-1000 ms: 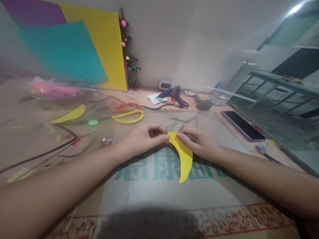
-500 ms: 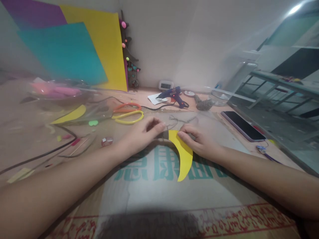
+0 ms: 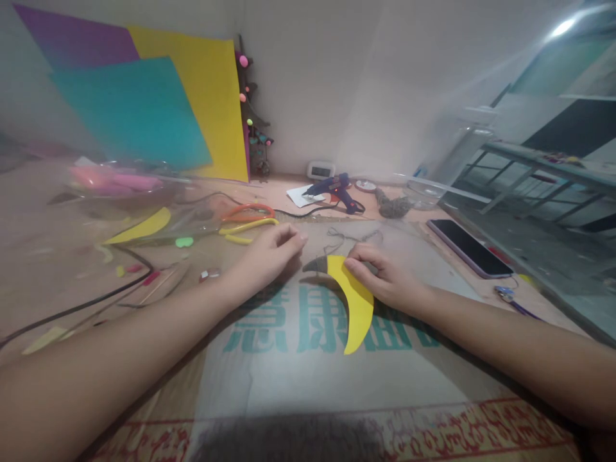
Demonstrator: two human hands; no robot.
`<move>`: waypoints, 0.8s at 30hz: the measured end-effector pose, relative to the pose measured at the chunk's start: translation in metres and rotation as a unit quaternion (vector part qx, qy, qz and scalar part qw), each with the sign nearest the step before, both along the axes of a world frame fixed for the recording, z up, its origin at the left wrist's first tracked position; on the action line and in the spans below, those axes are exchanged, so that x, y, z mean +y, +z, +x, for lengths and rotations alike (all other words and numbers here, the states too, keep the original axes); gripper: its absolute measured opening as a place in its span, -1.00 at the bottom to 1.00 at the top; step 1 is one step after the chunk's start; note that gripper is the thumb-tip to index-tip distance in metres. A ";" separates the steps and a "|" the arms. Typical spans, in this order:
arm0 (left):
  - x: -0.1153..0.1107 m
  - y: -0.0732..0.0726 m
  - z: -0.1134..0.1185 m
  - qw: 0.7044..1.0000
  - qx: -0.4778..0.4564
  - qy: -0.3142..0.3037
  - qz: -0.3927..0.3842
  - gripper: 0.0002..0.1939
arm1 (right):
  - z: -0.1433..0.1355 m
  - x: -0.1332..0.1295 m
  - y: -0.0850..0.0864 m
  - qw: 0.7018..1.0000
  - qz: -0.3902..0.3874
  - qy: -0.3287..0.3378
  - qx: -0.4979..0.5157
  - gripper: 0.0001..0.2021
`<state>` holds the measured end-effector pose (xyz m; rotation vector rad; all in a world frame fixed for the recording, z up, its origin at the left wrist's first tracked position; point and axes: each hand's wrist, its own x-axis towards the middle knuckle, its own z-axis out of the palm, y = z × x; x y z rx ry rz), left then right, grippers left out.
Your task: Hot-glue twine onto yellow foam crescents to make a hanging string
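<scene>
A yellow crescent (image 3: 359,308) has its upper tip wrapped in dark grey string (image 3: 316,264), and a loose length of the string (image 3: 353,236) curls on the surface behind it. My right hand (image 3: 380,273) pinches the crescent's upper right edge between thumb and fingers. Just left of the wrapped tip is my left hand (image 3: 279,253), its thumb and fingers pressed together. Whatever lies between those fingertips is too small to make out. Below both hands is a pale board (image 3: 337,385) with green characters.
Behind stand a blue glue gun (image 3: 337,186), a white timer (image 3: 321,169) and a grey yarn bundle (image 3: 392,204). Orange-and-yellow scissors (image 3: 248,224) and another yellow crescent (image 3: 144,226) lie left. A phone (image 3: 469,248) rests right. Coloured sheets (image 3: 135,115) lean on the wall.
My left hand has moved left, away from the string-wrapped tip, which now shows fully. My right hand still holds the crescent in nearly the same place. The view has shifted slightly.
</scene>
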<state>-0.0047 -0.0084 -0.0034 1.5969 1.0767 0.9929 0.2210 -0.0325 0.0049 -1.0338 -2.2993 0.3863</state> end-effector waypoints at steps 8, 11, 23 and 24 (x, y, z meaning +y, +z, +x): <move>0.002 -0.003 -0.002 0.994 0.085 -0.020 0.065 -0.66 | 0.000 0.000 0.001 1.000 -0.016 -0.013 0.008 -0.73; -0.003 0.000 0.000 0.990 0.112 -0.050 0.072 -0.62 | -0.001 0.001 0.000 1.000 -0.019 -0.015 0.009 -0.72; -0.010 0.000 0.003 0.982 0.148 -0.066 0.095 -0.77 | 0.001 0.001 -0.002 0.999 -0.045 0.004 0.003 -0.75; -0.010 0.001 0.002 0.982 0.149 -0.064 0.098 -0.77 | 0.002 0.001 -0.002 0.999 -0.045 0.003 0.000 -0.75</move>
